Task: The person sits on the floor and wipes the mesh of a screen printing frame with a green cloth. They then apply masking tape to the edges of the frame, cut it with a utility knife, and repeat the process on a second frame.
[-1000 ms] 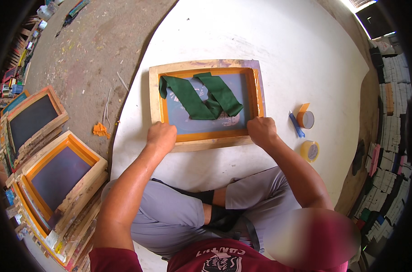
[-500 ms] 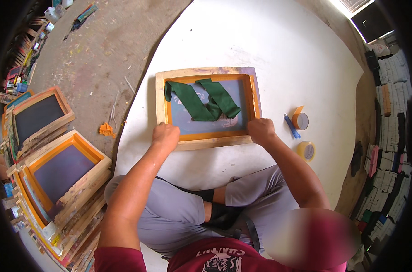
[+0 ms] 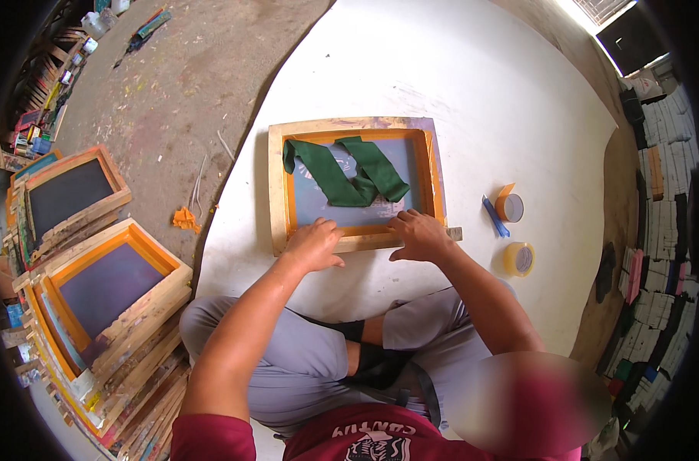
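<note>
A wooden screen-printing frame (image 3: 275, 184) lies flat on the white sheet before me, its inner edges lined with orange tape and its mesh (image 3: 307, 207) bluish grey. Across the mesh rests a folded strip of dark green cloth (image 3: 330, 180). At the frame's near rail, left of its middle, is my left hand (image 3: 312, 246), fingers over the rail and thumb spread away. My right hand (image 3: 421, 237) sits on the same rail, right of the middle, also with its thumb apart. Both hands look open, touching the rail without gripping it.
Right of the frame lie a roll of orange tape (image 3: 509, 207), a blue cutter-like tool (image 3: 495, 217) and a roll of clear yellowish tape (image 3: 518, 260). More framed screens (image 3: 115, 288) lean at the left. Stacks of folded cloth (image 3: 660, 253) line the far right.
Both hands have let go of the frame's near corners and come inward along the near rail. The frame appears slightly shifted in view, with the green cloth lying the same way on it.
</note>
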The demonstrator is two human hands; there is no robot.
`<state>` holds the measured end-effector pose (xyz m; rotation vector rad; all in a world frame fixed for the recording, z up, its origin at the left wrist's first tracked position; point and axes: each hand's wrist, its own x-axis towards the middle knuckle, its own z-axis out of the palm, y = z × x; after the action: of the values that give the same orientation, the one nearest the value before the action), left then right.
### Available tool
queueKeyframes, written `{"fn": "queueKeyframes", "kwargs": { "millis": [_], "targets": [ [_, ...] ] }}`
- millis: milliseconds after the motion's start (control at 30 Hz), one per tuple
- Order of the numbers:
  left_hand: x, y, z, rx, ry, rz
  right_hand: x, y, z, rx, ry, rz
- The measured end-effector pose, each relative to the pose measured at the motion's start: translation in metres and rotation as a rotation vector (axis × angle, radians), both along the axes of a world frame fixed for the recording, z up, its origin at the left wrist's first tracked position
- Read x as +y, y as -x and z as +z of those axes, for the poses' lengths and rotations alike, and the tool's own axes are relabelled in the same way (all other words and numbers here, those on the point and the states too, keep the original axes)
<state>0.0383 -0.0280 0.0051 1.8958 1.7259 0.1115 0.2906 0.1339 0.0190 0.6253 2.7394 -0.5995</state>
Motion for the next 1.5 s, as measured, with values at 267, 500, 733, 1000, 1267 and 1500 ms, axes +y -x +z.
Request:
{"fn": "queueKeyframes", "kwargs": {
  "millis": [267,500,733,1000,1267,1500],
  "targets": [
    [-0.024,0.02,-0.014,0.254,-0.001,-0.029,-0.001,-0.032,-0.017,0.024,-0.114,-0.035],
    [-0.027,0.025,-0.01,0.377,-0.011,-0.043,-0.007,-0.025,-0.019,-0.215,-0.179,-0.055],
    [-0.031,0.024,0.002,0.22,-0.046,0.128,-0.017,-0.011,-0.027,-0.223,-0.227,-0.114],
    [-0.043,0.061,0.008,0.029,0.098,0.851,-0.077,0.059,-0.034,0.087,-0.095,-0.15],
    [-0.041,0.066,0.004,-0.057,0.17,0.847,-0.128,0.155,-0.046,0.149,0.046,-0.223],
    [-0.039,0.069,-0.001,-0.037,0.184,0.845,-0.123,0.178,-0.04,0.116,0.256,-0.278]
  ]
}}
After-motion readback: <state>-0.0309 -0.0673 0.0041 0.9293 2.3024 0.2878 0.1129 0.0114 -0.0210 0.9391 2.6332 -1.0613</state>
